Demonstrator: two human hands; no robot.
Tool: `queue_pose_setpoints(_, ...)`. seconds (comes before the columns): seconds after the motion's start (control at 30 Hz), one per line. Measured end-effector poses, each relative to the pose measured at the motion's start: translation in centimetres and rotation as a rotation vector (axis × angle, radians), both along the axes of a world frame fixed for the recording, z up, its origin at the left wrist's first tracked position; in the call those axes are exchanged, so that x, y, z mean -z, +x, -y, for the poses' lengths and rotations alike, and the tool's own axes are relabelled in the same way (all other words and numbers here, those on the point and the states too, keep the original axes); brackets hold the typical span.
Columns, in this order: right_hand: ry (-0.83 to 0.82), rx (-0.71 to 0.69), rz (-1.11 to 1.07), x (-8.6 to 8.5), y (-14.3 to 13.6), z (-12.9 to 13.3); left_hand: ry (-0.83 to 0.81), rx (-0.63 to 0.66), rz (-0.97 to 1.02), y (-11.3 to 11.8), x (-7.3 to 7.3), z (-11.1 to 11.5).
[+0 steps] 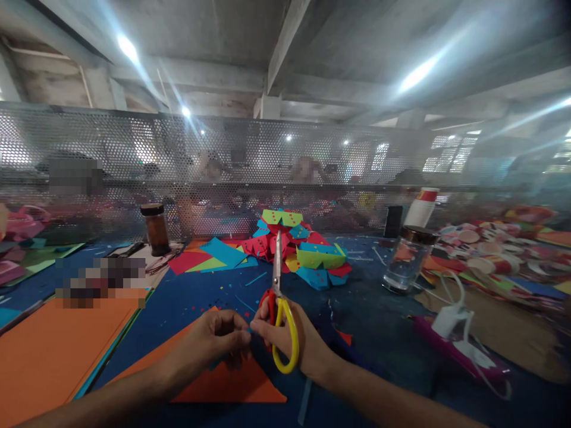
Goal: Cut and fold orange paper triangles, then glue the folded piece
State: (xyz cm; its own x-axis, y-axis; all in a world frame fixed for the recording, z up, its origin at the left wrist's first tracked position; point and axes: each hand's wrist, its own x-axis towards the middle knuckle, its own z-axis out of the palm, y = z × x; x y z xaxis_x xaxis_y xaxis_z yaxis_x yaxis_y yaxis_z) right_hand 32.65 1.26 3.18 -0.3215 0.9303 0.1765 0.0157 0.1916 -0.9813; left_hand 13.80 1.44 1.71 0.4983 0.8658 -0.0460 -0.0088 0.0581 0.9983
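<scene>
My right hand [292,336] is closed round a pair of scissors [285,339] with one yellow and one red handle loop. Its blades point away from me and look closed. Close beside it on the left, my left hand [218,339] has its fingers curled and thumb pressed in; whatever it pinches is too small to make out. Under both hands lies an orange paper triangle [241,383] on the blue tabletop. Beyond the scissor tips sits a pile of cut, folded paper pieces in red, blue and green, with a punched yellow-green piece [321,255] at its right.
A stack of orange sheets [40,351] lies at left. Behind it stands a dark-lidded brown jar [155,232]. At right are a glass bottle [405,261], paper cups [422,208], a purple power strip [464,351] and heaped paper. A perforated metal screen [241,154] crosses the back, people beyond it.
</scene>
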Motion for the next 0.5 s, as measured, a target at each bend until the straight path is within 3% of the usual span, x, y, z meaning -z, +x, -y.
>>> queue_pose_setpoints(0.5,-0.052,0.014,0.091,-0.73,-0.19,-0.02,-0.049,-0.006,-0.017,0.06,0.37,-0.78)
